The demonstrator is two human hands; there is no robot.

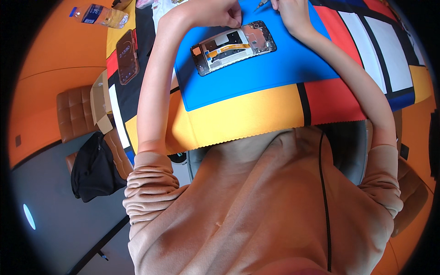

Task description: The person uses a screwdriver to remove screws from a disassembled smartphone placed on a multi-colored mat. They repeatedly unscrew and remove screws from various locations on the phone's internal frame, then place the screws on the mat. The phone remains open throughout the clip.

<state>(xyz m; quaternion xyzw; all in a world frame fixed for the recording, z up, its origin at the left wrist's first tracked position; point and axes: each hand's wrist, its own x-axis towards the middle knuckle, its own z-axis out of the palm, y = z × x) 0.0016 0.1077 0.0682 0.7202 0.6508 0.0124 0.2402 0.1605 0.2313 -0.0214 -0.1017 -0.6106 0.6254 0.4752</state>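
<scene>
On a blue mat [256,75] lies an opened smartphone [229,48], its back off. Its inside shows a circuit board area, a battery bay and an orange flex cable [229,49]. My left hand [222,13] is at the phone's far edge, fingers curled together with the tips close to the frame; whatever they may pinch is hidden. To the right and farther off, my right hand [291,13], partly cut off by the upper edge, grips a slim pointed tool [261,4]. The tool's tip points left, above the mat and apart from the phone.
A second phone [127,57] with a lit screen lies at the table's left side. Beyond it a water bottle [99,16] lies on its side. The tablecloth [243,107] has coloured blocks. A cardboard box [101,103], brown chair [75,112] and black bag [97,169] are on the left.
</scene>
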